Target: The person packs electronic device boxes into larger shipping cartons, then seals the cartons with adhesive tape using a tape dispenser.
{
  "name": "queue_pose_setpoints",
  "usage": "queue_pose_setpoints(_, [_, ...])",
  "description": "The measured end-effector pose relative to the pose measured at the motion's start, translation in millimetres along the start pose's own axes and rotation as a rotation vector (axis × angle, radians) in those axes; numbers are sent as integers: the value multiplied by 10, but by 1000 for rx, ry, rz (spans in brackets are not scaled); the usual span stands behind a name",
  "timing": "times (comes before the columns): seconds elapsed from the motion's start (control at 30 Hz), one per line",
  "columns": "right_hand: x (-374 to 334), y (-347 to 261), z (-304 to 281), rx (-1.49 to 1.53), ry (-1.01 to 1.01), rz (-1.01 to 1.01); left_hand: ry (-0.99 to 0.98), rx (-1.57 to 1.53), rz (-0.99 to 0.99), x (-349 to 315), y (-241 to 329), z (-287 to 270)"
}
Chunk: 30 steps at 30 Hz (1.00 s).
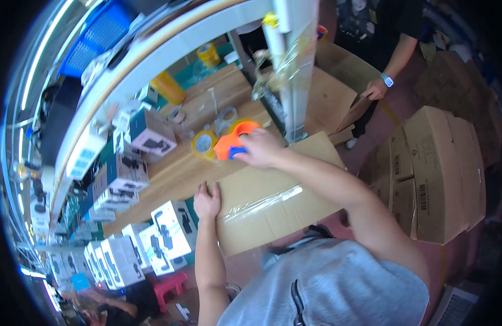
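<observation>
Right hand (261, 148) grips orange tape dispenser (234, 142); left hand (207, 202) flat (steadying) on carton (278, 190).

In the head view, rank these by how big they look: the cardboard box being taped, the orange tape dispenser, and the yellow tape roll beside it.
1. Cardboard box, by far the largest.
2. Orange tape dispenser, partly hidden by the right hand.
3. Yellow tape roll, slightly smaller.
</observation>
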State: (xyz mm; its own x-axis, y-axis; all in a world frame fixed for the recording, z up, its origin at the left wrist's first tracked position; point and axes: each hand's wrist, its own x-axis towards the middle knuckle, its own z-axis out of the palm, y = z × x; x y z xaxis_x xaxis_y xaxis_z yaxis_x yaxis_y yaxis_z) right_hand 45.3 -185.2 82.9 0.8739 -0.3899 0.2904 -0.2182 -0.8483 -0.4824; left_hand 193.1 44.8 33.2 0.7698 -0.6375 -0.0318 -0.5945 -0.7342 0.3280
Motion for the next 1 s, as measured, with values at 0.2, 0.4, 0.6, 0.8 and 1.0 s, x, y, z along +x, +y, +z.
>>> queue_pose_setpoints(0.2, [583,1623,1502,-255,-329,475,-475,264,-120,824,909,151])
queue_pose_setpoints(0.4, [643,571,1102,-91,-558,231,-692,-20,-518,1098,-327,295])
queue_pose_setpoints(0.6, [-493,499,-245,169,51,52,-1118,-560,-452,1162,-252,197])
queue_pose_setpoints(0.8, [-2618,480,-1153,144,-257,1268,-960,-1511,-641,1033,-748,470])
queue_pose_setpoints(1.0, [-2941,416,-120,230,367,1157,-593,-1572,-478,288,-790,327])
